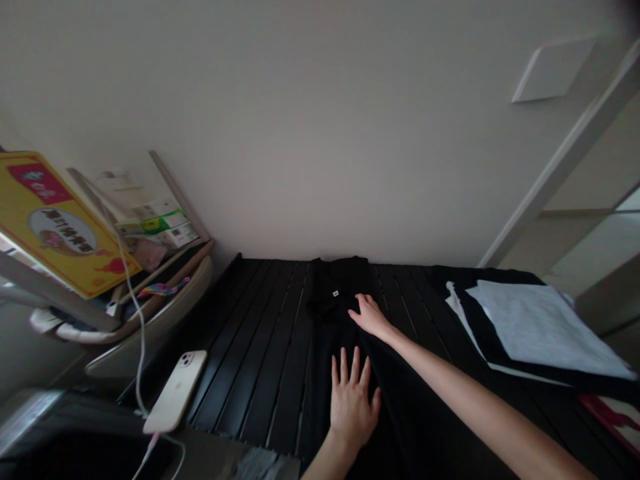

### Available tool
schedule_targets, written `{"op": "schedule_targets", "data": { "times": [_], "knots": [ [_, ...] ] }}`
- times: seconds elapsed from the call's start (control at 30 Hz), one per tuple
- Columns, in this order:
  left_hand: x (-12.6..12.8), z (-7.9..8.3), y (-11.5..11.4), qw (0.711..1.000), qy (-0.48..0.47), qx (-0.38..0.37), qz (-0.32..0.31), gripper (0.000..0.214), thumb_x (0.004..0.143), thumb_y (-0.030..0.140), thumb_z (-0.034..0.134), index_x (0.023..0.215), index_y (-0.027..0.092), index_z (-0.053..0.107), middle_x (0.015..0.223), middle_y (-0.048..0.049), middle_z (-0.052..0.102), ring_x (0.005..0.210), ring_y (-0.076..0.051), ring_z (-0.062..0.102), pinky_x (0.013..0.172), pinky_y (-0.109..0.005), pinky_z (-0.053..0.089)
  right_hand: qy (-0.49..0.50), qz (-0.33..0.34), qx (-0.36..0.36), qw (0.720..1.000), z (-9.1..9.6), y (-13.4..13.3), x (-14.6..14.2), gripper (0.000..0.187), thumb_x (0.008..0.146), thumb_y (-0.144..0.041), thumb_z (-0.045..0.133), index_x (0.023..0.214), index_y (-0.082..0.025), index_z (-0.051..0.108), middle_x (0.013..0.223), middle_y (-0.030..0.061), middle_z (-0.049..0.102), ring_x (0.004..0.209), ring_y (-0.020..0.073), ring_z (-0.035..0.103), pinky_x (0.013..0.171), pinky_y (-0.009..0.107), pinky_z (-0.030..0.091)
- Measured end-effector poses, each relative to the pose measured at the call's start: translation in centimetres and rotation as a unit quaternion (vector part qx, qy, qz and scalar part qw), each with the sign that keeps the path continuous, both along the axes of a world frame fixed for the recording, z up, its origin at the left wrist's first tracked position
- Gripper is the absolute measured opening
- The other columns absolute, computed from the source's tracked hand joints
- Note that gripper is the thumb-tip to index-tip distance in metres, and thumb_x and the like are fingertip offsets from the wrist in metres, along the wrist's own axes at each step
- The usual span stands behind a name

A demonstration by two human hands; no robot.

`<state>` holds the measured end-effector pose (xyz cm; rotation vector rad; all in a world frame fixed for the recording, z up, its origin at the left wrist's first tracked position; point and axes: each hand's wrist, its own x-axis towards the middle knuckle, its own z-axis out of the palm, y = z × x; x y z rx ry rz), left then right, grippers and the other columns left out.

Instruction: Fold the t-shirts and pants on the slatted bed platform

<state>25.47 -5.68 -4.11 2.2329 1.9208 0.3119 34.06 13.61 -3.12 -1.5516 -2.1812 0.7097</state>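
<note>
A black garment (pixel 340 373) lies lengthwise on a black slatted surface (pixel 250 353), with its collar at the far end and a small white neck label (pixel 335 293). My left hand (pixel 353 407) presses flat on its middle, fingers spread. My right hand (pixel 371 317) reaches in from the lower right and rests on the garment near the collar, its fingers close together. It shows no clear grip on the cloth. The garment's lower end runs out of view beneath my arms.
A folded stack of black and pale grey clothes (pixel 535 327) lies at right. A white phone (pixel 175 392) with a cable sits at the near left edge. A yellow box (pixel 55 223) and assorted packages stand at left. A wall rises behind the surface.
</note>
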Motion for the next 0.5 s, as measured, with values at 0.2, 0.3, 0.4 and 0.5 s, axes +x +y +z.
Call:
{"op": "schedule_targets", "data": {
  "times": [0.2,0.3,0.4,0.5],
  "knots": [
    [0.1,0.0,-0.1,1.0,-0.012,0.012,0.0,0.059,0.093,0.043,0.04,0.149,0.032,0.025,0.158,0.003,0.015,0.144,-0.034,0.009,0.115,-0.061,0.019,-0.025,0.021,-0.048,0.998,-0.6,-5.8,8.9,0.028,0.077,-0.029,0.06,0.101,-0.015,0.06,0.094,0.0096,0.068,0.087,0.0215,0.066,0.077,0.03,0.048],
    [0.1,0.1,-0.2,1.0,-0.013,0.02,0.001,0.06,0.093,0.046,0.041,0.149,0.032,0.025,0.158,0.0033,0.015,0.145,-0.033,0.009,0.116,-0.058,0.019,-0.044,0.039,-0.091,0.994,-1.1,-9.3,13.5,0.016,0.075,-0.028,0.059,0.089,-0.02,0.063,0.08,0.0037,0.069,0.076,0.0207,0.067,0.069,0.029,0.048],
    [0.2,-0.1,-0.3,0.999,-0.019,0.027,0.003,0.06,0.093,0.049,0.04,0.149,0.031,0.027,0.158,0.0024,0.016,0.145,-0.033,0.01,0.116,-0.059,0.018,-0.081,0.039,-0.091,0.992,-1.3,-12.1,16.9,0.016,0.077,-0.027,0.056,0.088,-0.022,0.065,0.09,0.0073,0.072,0.088,0.0247,0.068,0.075,0.031,0.048],
    [0.4,-0.7,-0.2,0.999,-0.016,0.027,0.005,0.06,0.091,0.048,0.042,0.147,0.031,0.031,0.158,0.0012,0.018,0.145,-0.033,0.01,0.116,-0.059,0.016,-0.121,0.032,-0.038,0.991,0.1,-14.2,17.8,0.026,0.085,-0.029,0.045,0.098,-0.02,0.066,0.097,0.0132,0.072,0.093,0.0278,0.067,0.078,0.035,0.048]
  ]
}}
